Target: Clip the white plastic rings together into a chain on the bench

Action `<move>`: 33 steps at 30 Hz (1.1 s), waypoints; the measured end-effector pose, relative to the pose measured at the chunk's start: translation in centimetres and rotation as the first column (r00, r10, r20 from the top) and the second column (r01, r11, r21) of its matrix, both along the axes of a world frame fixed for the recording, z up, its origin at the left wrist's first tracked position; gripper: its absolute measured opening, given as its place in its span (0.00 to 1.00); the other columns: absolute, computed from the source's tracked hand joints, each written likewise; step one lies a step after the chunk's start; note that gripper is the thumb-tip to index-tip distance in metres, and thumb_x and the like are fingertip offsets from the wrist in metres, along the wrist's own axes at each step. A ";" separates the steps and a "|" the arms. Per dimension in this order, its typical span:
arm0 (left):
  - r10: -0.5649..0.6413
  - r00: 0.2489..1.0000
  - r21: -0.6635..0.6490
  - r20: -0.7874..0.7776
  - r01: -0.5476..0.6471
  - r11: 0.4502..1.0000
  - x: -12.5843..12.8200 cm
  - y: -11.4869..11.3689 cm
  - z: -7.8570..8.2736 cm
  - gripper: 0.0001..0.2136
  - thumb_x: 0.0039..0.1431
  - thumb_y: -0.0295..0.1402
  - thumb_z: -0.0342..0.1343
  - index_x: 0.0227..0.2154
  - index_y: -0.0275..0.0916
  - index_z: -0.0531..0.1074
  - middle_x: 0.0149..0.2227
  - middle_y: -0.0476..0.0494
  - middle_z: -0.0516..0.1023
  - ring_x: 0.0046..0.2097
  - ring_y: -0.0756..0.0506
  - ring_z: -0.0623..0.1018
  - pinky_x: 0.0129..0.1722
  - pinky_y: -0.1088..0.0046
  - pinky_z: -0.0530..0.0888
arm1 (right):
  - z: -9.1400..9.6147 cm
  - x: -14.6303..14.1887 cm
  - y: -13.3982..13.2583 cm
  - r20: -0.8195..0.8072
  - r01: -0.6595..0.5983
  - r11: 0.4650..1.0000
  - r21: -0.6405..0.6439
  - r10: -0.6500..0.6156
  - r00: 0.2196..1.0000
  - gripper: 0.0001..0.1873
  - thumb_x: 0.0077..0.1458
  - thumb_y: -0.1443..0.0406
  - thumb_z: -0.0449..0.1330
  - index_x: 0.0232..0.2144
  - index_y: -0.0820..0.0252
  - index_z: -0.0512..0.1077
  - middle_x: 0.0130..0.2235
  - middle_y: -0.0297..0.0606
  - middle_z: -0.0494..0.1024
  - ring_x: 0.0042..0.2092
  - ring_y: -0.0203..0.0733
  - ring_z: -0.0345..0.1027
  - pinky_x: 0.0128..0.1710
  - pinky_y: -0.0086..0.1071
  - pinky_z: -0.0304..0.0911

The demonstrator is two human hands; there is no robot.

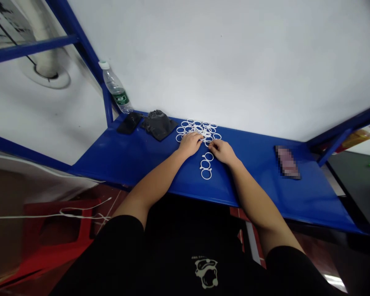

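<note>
Several thin white rings (216,136), each with a small nub, lie in an overlapping cluster at the back of the blue shelf. My left hand (190,142) rests over the cluster's near edge, fingers stretched onto the rings and holding nothing that I can see. Just right of it, my right hand (222,151) has its fingertips pinched at a white ring (207,144) on the near side of the cluster. Closer to me, a short column of white rings (206,164) runs toward the front edge, the lowest ring (206,174) nearest.
A black phone-like slab (130,123) and a crumpled black pouch (159,124) lie left of the rings. Behind them a plastic bottle (116,88) leans by the blue frame (107,106). A pixelated pinkish item (287,162) lies at right. Below left stands a red stool (58,205).
</note>
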State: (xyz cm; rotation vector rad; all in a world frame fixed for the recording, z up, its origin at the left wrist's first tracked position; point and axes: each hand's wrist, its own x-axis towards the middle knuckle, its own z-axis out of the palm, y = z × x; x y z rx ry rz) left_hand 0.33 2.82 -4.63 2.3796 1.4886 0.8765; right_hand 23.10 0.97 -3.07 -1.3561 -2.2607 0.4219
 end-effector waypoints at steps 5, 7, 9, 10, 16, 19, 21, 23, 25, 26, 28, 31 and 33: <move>0.002 0.998 0.024 0.055 -0.003 1.000 0.1 -0.4 0.3 0.13 0.70 0.27 0.64 0.55 0.43 0.83 0.57 0.37 0.83 0.60 0.36 0.82 0.63 0.53 0.78 | -0.1 -0.1 -0.1 -0.211 0.002 0.990 0.144 0.028 0.977 0.09 0.71 0.58 0.60 0.41 0.54 0.77 0.46 0.45 0.80 0.43 0.49 0.73 0.44 0.41 0.71; -0.009 0.996 0.038 0.087 0.006 0.999 0.2 -0.6 0.6 0.13 0.70 0.28 0.65 0.55 0.42 0.83 0.56 0.37 0.83 0.59 0.36 0.82 0.63 0.55 0.78 | 0.1 -0.2 -0.3 -0.277 0.011 0.986 0.165 0.036 0.960 0.11 0.73 0.55 0.58 0.42 0.53 0.76 0.47 0.46 0.80 0.43 0.49 0.73 0.44 0.42 0.72; -0.033 0.991 0.048 0.126 0.027 0.998 0.3 -0.7 0.9 0.13 0.72 0.29 0.63 0.56 0.40 0.82 0.56 0.36 0.84 0.58 0.37 0.83 0.62 0.57 0.79 | 0.3 -0.3 -0.5 -0.312 0.007 0.986 0.164 0.045 0.949 0.13 0.73 0.53 0.58 0.42 0.53 0.75 0.44 0.43 0.80 0.41 0.48 0.73 0.44 0.42 0.72; -0.046 0.988 0.054 0.149 0.039 0.998 0.4 -0.8 1.0 0.13 0.73 0.28 0.62 0.57 0.40 0.82 0.55 0.36 0.84 0.58 0.38 0.83 0.62 0.58 0.79 | 0.4 -0.4 -0.6 -0.323 0.003 0.987 0.158 0.049 0.945 0.14 0.73 0.52 0.58 0.41 0.53 0.74 0.42 0.42 0.80 0.40 0.47 0.73 0.44 0.41 0.72; -0.090 0.964 0.079 0.249 0.073 0.994 0.7 -1.3 1.4 0.14 0.77 0.28 0.55 0.58 0.40 0.81 0.57 0.38 0.86 0.60 0.40 0.83 0.64 0.59 0.78 | 0.5 -0.7 -1.2 -0.377 -0.014 0.994 0.110 0.054 0.924 0.19 0.71 0.45 0.60 0.44 0.53 0.73 0.41 0.40 0.82 0.40 0.47 0.76 0.45 0.42 0.73; -0.119 0.959 0.076 0.256 0.103 0.992 0.8 -1.5 1.4 0.11 0.77 0.30 0.57 0.52 0.41 0.84 0.52 0.40 0.87 0.56 0.41 0.85 0.61 0.60 0.80 | 0.3 -0.7 -1.2 -0.397 -0.017 0.996 0.084 0.049 0.917 0.20 0.70 0.47 0.61 0.51 0.53 0.72 0.40 0.40 0.84 0.39 0.47 0.78 0.43 0.41 0.74; -0.144 0.952 0.090 0.269 0.124 0.988 0.8 -1.6 1.4 0.10 0.77 0.30 0.58 0.50 0.41 0.84 0.51 0.40 0.88 0.54 0.42 0.85 0.60 0.60 0.80 | 0.2 -0.7 -1.2 -0.401 -0.024 0.997 0.078 0.053 0.915 0.20 0.70 0.49 0.61 0.55 0.53 0.71 0.40 0.39 0.85 0.38 0.46 0.79 0.42 0.41 0.75; -0.153 0.948 0.102 0.280 0.129 0.986 0.9 -1.7 1.3 0.09 0.76 0.30 0.59 0.50 0.41 0.84 0.51 0.40 0.88 0.54 0.42 0.85 0.60 0.61 0.80 | 0.1 -0.6 -1.1 -0.394 -0.028 0.996 0.081 0.058 0.917 0.20 0.70 0.51 0.61 0.57 0.53 0.70 0.40 0.39 0.86 0.38 0.46 0.79 0.41 0.40 0.75; -0.146 0.950 0.104 0.278 0.121 0.987 0.9 -1.7 1.3 0.09 0.76 0.31 0.59 0.50 0.41 0.84 0.51 0.41 0.88 0.53 0.42 0.85 0.59 0.61 0.81 | 0.0 -0.5 -1.1 -0.384 -0.031 0.996 0.086 0.062 0.921 0.19 0.69 0.53 0.61 0.57 0.53 0.71 0.41 0.39 0.86 0.38 0.46 0.79 0.38 0.38 0.74; -0.141 0.951 0.105 0.275 0.116 0.988 0.9 -1.7 1.3 0.08 0.76 0.31 0.59 0.49 0.41 0.84 0.50 0.41 0.88 0.53 0.42 0.86 0.58 0.61 0.81 | 0.1 -0.5 -1.1 -0.378 -0.033 0.995 0.092 0.065 0.924 0.19 0.68 0.54 0.62 0.57 0.53 0.71 0.41 0.39 0.87 0.38 0.46 0.80 0.36 0.37 0.74; -0.139 0.952 0.110 0.272 0.113 0.988 0.8 -1.6 1.3 0.08 0.76 0.32 0.60 0.48 0.41 0.84 0.48 0.41 0.88 0.50 0.43 0.86 0.56 0.63 0.81 | 0.1 -0.4 -1.0 -0.369 -0.039 0.992 0.118 0.080 0.926 0.17 0.68 0.54 0.62 0.55 0.53 0.73 0.43 0.41 0.87 0.40 0.48 0.81 0.35 0.36 0.73; -0.142 0.948 0.118 0.285 0.112 0.987 0.9 -1.5 1.2 0.05 0.74 0.31 0.62 0.47 0.40 0.83 0.47 0.42 0.88 0.46 0.44 0.86 0.53 0.64 0.82 | 0.3 -0.5 -1.0 -0.357 -0.051 0.983 0.176 0.112 0.927 0.15 0.72 0.53 0.60 0.52 0.53 0.75 0.45 0.42 0.87 0.45 0.50 0.82 0.43 0.41 0.76; -0.128 0.942 0.111 0.312 0.097 0.989 0.9 -1.6 1.2 0.04 0.72 0.31 0.65 0.46 0.40 0.82 0.45 0.43 0.88 0.43 0.45 0.85 0.51 0.65 0.82 | 0.3 -0.5 -1.0 -0.344 -0.052 0.979 0.195 0.118 0.931 0.16 0.74 0.51 0.58 0.50 0.52 0.76 0.45 0.43 0.87 0.46 0.51 0.82 0.48 0.44 0.76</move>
